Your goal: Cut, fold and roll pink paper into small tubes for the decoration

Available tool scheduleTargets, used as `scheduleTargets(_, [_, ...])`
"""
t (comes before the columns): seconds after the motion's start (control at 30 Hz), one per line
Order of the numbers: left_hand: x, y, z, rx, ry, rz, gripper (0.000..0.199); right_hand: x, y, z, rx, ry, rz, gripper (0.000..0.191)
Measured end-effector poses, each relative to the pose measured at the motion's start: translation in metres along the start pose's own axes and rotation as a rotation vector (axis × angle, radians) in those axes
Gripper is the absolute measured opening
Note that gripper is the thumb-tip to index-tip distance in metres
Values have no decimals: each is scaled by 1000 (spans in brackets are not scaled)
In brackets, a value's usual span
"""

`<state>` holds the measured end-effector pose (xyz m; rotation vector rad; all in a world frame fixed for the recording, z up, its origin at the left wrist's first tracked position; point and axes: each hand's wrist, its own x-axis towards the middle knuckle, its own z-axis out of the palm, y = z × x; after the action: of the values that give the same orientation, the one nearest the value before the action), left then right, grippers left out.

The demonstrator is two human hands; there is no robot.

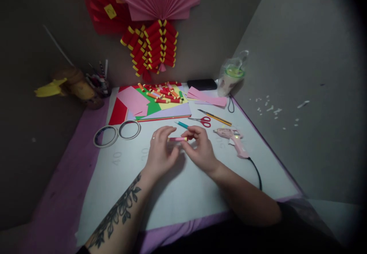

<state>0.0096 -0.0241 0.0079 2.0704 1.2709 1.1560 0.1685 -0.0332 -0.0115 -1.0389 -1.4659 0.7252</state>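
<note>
A small pink paper roll with yellow trim at its end lies level between my two hands above the white table covering. My right hand pinches its right end between thumb and fingers. Curved round the left end is my left hand, thumb and fingers apart; whether a finger touches the roll there I cannot tell. Just beyond the hands are a teal pen-like tool, red-handled scissors and a yellow craft knife. To the right rests a pink glue gun with a black cord.
Two tape rolls lie at left. Coloured paper sheets bear several finished paper rolls at the back. Pink strips, a black phone and a bagged drink cup stand back right. Red paper firecrackers hang on the wall.
</note>
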Motion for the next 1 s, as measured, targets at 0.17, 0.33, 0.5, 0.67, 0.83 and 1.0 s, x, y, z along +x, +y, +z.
scheduleTargets(0.17, [5, -2, -3, -557, -96, -316, 46, 9, 1, -7, 208, 85, 20, 40])
scheduleTargets(0.33, [7, 2, -4, -754, -115, -383, 39, 11, -2, -8, 266, 73, 3, 38])
scheduleTargets(0.5, [6, -1, -4, -884, -186, -528, 35, 11, -4, -9, 298, -30, 59, 39])
scheduleTargets(0.67, [6, -7, -5, -991, -431, -667, 40, 11, -8, -16, 338, -231, 110, 44])
scheduleTargets(0.83, [7, -6, -10, -960, -583, -661, 34, 12, -14, -23, 328, -383, 154, 47])
scheduleTargets(1.0, [7, -6, -10, -1006, -673, -645, 32, 13, -16, -24, 363, -421, 179, 48])
